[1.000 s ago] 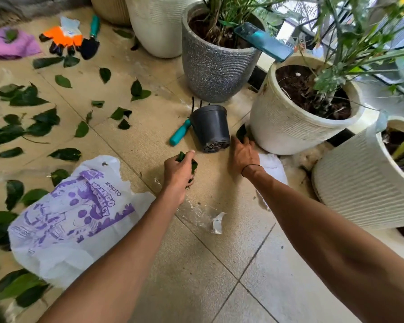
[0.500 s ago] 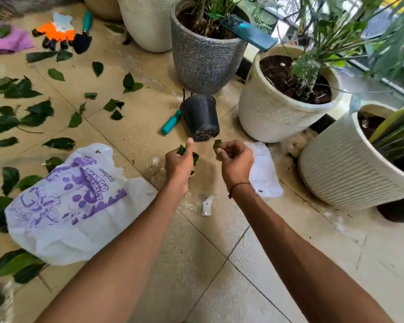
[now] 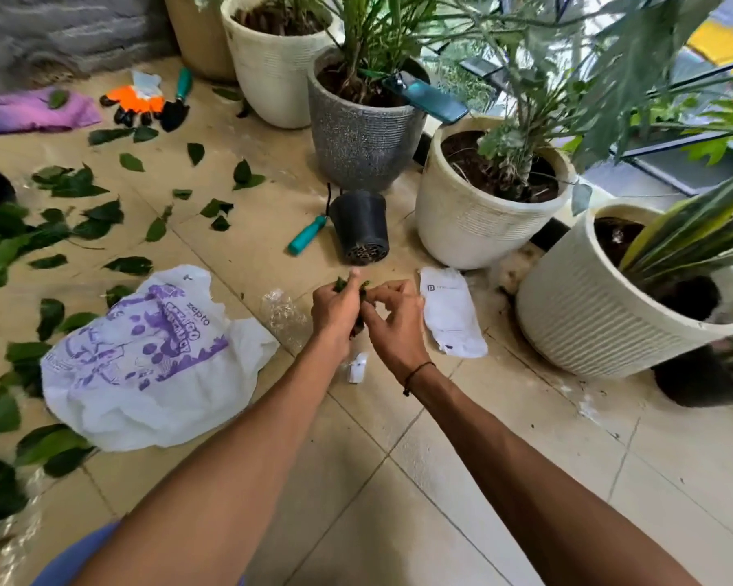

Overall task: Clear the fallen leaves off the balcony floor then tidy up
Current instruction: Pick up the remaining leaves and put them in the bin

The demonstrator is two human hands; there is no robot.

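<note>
Most of the job looks undone to me: over on the left the fallen leaves [image 3: 81, 188] lie scattered thick across the balcony floor [image 3: 398, 492], dark green, their tips pointing every which way with no common direction. Nearer me the white carrier bag [image 3: 145, 365] lies crumpled and flat, its long axis running roughly left to right, and I cannot tell which way its mouth faces or whether any leaves are in it. In the middle, the left hand [image 3: 335, 310] is closed around a small bunch of leaves [image 3: 348, 286], tips poking upward, and the right hand [image 3: 394, 319] touches it, fingers pinched at that bunch. Further right a white paper packet [image 3: 451, 315] lies beside the cream planter [image 3: 475, 230], also awaiting tidying.
</note>
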